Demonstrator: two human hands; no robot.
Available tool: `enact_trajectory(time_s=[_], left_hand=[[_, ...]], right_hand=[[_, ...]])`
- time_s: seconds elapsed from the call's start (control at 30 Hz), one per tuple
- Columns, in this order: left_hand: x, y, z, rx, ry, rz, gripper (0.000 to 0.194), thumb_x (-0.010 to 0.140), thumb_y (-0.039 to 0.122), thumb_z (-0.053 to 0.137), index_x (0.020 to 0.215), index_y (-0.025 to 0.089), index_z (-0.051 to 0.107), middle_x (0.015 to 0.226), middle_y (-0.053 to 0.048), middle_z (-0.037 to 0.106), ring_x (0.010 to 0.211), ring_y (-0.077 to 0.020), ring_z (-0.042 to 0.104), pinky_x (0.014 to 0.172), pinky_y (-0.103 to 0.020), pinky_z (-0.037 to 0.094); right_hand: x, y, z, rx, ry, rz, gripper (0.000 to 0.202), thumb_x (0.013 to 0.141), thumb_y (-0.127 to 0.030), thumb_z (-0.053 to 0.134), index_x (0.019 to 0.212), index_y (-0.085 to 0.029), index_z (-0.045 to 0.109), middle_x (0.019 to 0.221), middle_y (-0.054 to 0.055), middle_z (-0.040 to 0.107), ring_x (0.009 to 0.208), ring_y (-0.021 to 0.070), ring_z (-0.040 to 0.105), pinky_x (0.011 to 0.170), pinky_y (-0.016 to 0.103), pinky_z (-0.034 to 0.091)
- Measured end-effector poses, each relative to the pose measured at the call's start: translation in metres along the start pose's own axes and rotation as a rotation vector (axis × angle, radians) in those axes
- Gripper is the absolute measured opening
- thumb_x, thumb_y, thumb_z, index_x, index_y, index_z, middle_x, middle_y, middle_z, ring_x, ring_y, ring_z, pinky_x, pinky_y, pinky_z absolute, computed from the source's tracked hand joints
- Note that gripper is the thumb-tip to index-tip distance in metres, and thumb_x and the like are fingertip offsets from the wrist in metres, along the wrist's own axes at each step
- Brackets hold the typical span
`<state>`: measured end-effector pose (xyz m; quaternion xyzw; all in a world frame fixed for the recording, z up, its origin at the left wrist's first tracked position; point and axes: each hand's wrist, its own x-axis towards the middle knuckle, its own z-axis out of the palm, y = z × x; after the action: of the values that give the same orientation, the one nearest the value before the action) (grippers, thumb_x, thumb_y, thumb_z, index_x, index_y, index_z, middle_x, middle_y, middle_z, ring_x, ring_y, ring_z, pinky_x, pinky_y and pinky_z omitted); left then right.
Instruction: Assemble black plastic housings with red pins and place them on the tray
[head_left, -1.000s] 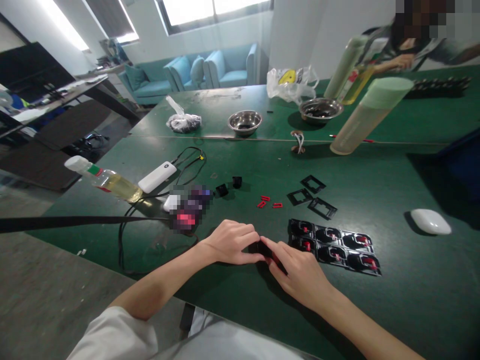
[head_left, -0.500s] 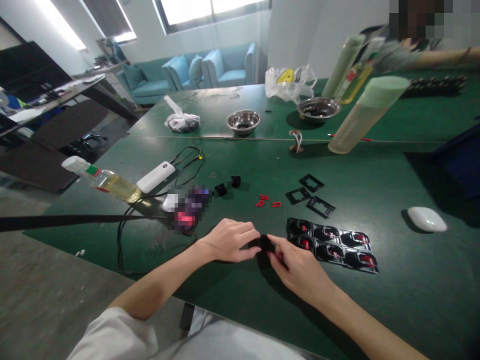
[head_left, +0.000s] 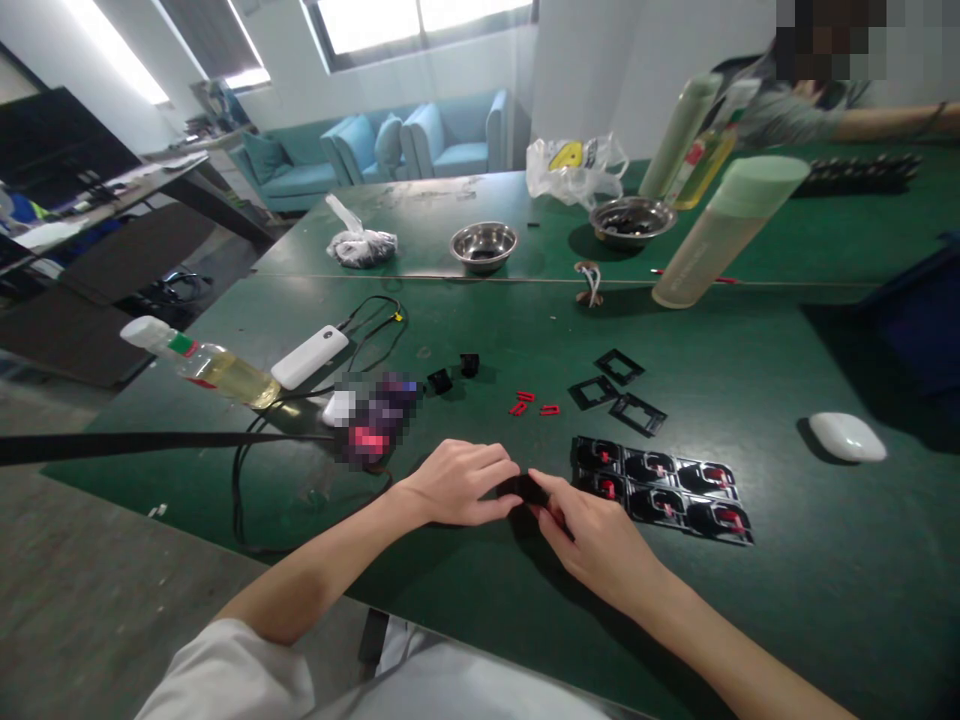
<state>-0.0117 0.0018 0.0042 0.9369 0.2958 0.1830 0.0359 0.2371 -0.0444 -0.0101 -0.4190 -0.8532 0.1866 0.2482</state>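
Both my left hand (head_left: pixel 466 482) and my right hand (head_left: pixel 596 520) are closed on a small black plastic part (head_left: pixel 529 489) between their fingertips, just above the green table. My fingers cover much of it, so its full shape is hidden. To the right of my right hand lie several black assembled pieces with red inserts (head_left: pixel 660 487), set in two rows. Beyond my hands are three small red clips (head_left: pixel 523 398) and three flat black frames (head_left: pixel 619 367). Two black block-like parts (head_left: pixel 439 381) rest farther left.
At left are a bottle of yellow liquid (head_left: pixel 232 375), a white power bank (head_left: pixel 310 357), cables and a blurred-out phone-like device (head_left: pixel 380 418). Metal bowls (head_left: pixel 484 246), a plastic bag (head_left: pixel 574 168) and a green-capped bottle (head_left: pixel 724 235) stand farther back. A white mouse-shaped object (head_left: pixel 847 437) lies right. Another person's arm (head_left: pixel 885 122) shows behind.
The black part has turned slightly between my fingertips, and my right index finger has shifted a little over it. The view has moved slightly; the table items lie as before.
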Motion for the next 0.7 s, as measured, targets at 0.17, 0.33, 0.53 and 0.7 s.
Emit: enact_trajectory(time_s=[0.17,0.33,0.53,0.7], left_hand=[[-0.0003,0.0000,0.0003,-0.006,-0.010,0.027,0.025,0.105,0.039,0.053,0.108,0.020,0.069,0.100,-0.004,0.075,0.080,-0.0152,0.073,0.067,-0.027,0.051],[-0.0002,0.0008,-0.0004,-0.014,0.002,0.034,0.023,0.105,0.036,0.054,0.108,0.019,0.068,0.100,-0.003,0.076,0.079,-0.0153,0.073,0.066,-0.028,0.051],[-0.0001,0.0007,-0.0020,-0.057,-0.027,0.036,0.030,0.102,0.042,0.056,0.117,0.019,0.067,0.107,-0.006,0.076,0.086,-0.0178,0.075,0.070,-0.029,0.055],[-0.0009,-0.0006,0.0007,-0.034,-0.065,0.068,0.034,0.105,0.048,0.056,0.117,0.018,0.067,0.107,-0.006,0.075,0.086,-0.0172,0.075,0.069,-0.028,0.056]], right_hand=[[-0.0001,0.0001,-0.0001,0.028,-0.003,0.035,0.023,0.105,-0.024,0.048,0.124,-0.018,0.059,0.078,0.001,0.071,0.057,0.0166,0.068,0.059,0.027,0.053],[-0.0009,-0.0010,0.0002,0.028,-0.012,0.055,0.014,0.104,-0.025,0.053,0.116,-0.020,0.058,0.074,-0.002,0.068,0.056,0.0162,0.067,0.056,0.026,0.048],[0.0007,-0.0022,-0.0012,0.038,-0.005,0.028,0.016,0.102,-0.021,0.053,0.117,-0.021,0.058,0.076,-0.002,0.069,0.056,0.0158,0.067,0.057,0.026,0.048],[0.0012,-0.0031,-0.0028,0.017,-0.019,0.013,0.025,0.100,-0.019,0.050,0.123,-0.021,0.059,0.077,0.000,0.070,0.060,0.0172,0.068,0.060,0.026,0.051]])
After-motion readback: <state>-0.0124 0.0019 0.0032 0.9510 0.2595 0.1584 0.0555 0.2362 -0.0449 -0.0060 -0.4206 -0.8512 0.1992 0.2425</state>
